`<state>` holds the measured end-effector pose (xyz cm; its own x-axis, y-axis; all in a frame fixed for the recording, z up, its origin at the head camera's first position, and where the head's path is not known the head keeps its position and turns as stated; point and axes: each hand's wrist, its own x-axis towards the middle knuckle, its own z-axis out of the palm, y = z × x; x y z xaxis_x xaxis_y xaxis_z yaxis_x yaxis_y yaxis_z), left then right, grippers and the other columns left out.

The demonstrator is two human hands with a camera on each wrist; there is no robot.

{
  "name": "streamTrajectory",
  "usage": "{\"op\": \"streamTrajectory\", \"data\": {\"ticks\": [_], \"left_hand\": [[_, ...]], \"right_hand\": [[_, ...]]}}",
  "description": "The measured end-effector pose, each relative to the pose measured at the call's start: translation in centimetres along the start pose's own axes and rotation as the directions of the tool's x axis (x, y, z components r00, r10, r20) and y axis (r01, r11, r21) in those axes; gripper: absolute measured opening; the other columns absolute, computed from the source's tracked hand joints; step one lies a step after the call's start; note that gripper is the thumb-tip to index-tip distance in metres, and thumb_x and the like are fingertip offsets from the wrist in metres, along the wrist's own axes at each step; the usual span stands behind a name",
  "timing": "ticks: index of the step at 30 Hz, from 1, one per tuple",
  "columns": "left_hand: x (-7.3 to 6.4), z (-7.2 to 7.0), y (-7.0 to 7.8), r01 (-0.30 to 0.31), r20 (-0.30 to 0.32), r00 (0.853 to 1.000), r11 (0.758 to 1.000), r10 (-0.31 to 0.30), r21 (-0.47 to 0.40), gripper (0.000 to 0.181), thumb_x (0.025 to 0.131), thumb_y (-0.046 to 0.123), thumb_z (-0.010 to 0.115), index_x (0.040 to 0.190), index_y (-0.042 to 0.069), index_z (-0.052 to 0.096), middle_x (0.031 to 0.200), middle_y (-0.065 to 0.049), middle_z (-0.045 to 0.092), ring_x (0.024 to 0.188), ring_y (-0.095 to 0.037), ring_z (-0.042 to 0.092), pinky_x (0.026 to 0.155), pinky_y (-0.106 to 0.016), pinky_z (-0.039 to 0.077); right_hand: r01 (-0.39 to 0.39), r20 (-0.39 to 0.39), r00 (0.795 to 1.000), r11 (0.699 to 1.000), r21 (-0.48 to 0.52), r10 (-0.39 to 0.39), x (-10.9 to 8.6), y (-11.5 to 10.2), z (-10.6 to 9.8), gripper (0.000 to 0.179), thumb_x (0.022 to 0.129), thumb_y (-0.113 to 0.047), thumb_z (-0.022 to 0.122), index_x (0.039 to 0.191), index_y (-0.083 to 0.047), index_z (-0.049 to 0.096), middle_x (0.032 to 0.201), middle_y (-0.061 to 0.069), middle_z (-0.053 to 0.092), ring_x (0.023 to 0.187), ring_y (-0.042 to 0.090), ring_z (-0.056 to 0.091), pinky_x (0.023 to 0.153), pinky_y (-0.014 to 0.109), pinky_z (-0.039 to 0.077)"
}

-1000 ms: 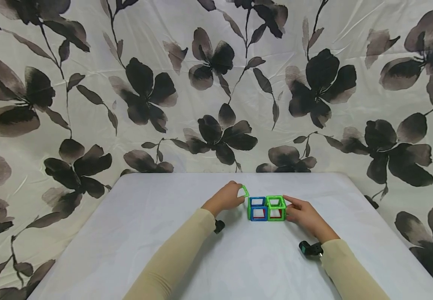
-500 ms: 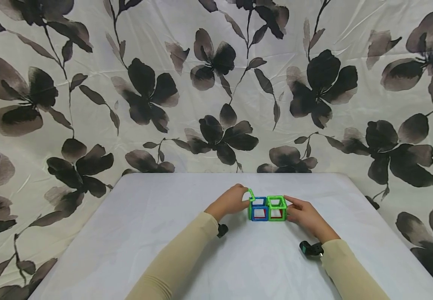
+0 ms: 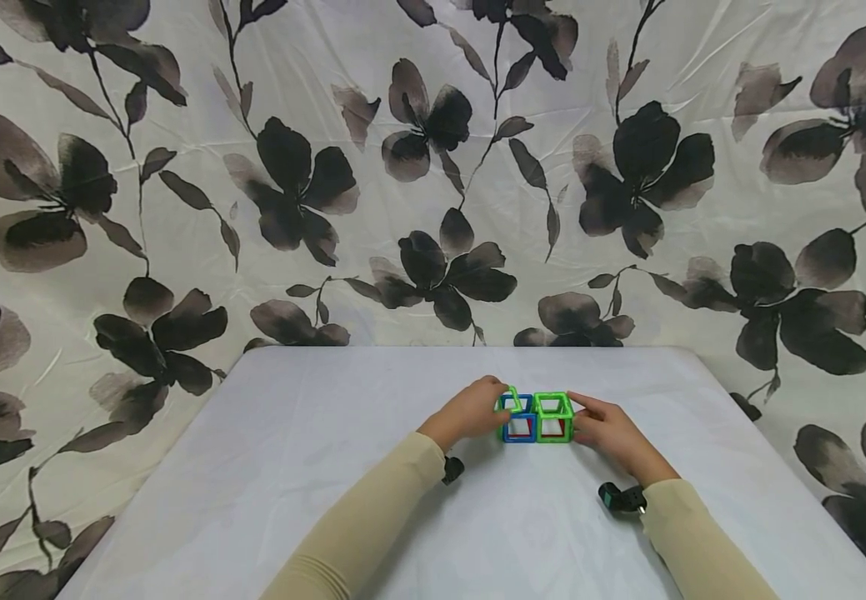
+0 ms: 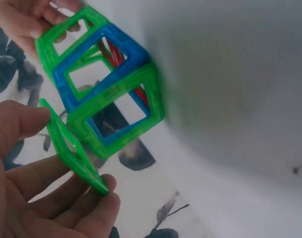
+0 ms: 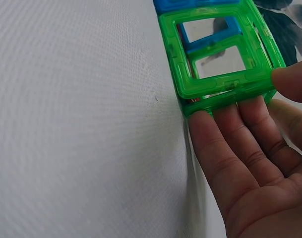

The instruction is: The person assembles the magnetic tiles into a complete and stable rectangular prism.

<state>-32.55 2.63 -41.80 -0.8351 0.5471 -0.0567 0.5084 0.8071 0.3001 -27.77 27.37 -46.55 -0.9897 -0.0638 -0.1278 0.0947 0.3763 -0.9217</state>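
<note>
Two joined cubes of magnetic tiles stand on the white table, with a green-framed cube (image 3: 554, 415) at right and a blue-fronted one (image 3: 520, 415) at left. Red frames show inside. My left hand (image 3: 466, 412) pinches a loose green square magnetic tile (image 4: 84, 171) between thumb and fingers. In the left wrist view this tile is tilted, right beside the blue-fronted cube's green side. My right hand (image 3: 613, 429) rests its fairly straight fingers (image 5: 217, 144) against the outer side of the green-framed cube. One fingertip lies at that cube's upper edge.
The white-covered table (image 3: 312, 400) ends at a back edge just beyond the cubes. Behind it hangs a white cloth (image 3: 523, 308) with dark flowers. A small black device (image 3: 623, 497) sits at my right wrist, and another (image 3: 453, 469) at my left.
My left hand has moved right with the green tile, from left of the cubes to the upper left part of the blue-fronted cube. The right hand and cubes have hardly moved.
</note>
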Motion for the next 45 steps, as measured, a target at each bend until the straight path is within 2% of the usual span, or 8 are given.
{"op": "streamTrajectory", "data": {"ticks": [8, 26, 45], "left_hand": [[0.2, 0.5, 0.4, -0.01, -0.003, 1.0, 1.0, 0.009, -0.01, 0.052, 0.094, 0.03, 0.059, 0.141, 0.01, 0.05, 0.143, -0.007, 0.048, 0.127, -0.018, 0.051, 0.109, -0.034, 0.042], [0.6, 0.9, 1.2, -0.055, 0.013, 0.998, 0.998, 0.055, 0.038, 0.05, 0.095, 0.03, 0.057, 0.142, 0.011, 0.05, 0.144, -0.006, 0.048, 0.132, -0.019, 0.048, 0.11, -0.033, 0.041], [1.5, 1.1, 1.1, -0.072, 0.037, 0.997, 0.997, 0.073, -0.007, 0.05, 0.096, 0.03, 0.056, 0.143, 0.014, 0.049, 0.148, -0.004, 0.046, 0.136, -0.019, 0.044, 0.113, -0.034, 0.038]], "right_hand": [[0.005, -0.003, 1.0, 1.0, 0.004, -0.005, 0.2, 0.1, 0.0, 0.055, 0.099, -0.015, 0.05, 0.152, -0.015, 0.034, 0.125, 0.019, 0.053, 0.115, 0.027, 0.057, 0.091, 0.038, 0.056], [0.003, -0.01, 1.0, 1.0, 0.008, -0.003, 0.3, 0.3, 0.0, 0.055, 0.099, -0.015, 0.05, 0.152, -0.014, 0.034, 0.125, 0.019, 0.053, 0.115, 0.027, 0.058, 0.091, 0.037, 0.056], [-0.021, -0.012, 1.0, 1.0, -0.003, 0.021, 0.1, -0.1, 0.0, 0.055, 0.099, -0.016, 0.05, 0.152, -0.014, 0.033, 0.127, 0.019, 0.054, 0.118, 0.029, 0.057, 0.091, 0.037, 0.055]]}}
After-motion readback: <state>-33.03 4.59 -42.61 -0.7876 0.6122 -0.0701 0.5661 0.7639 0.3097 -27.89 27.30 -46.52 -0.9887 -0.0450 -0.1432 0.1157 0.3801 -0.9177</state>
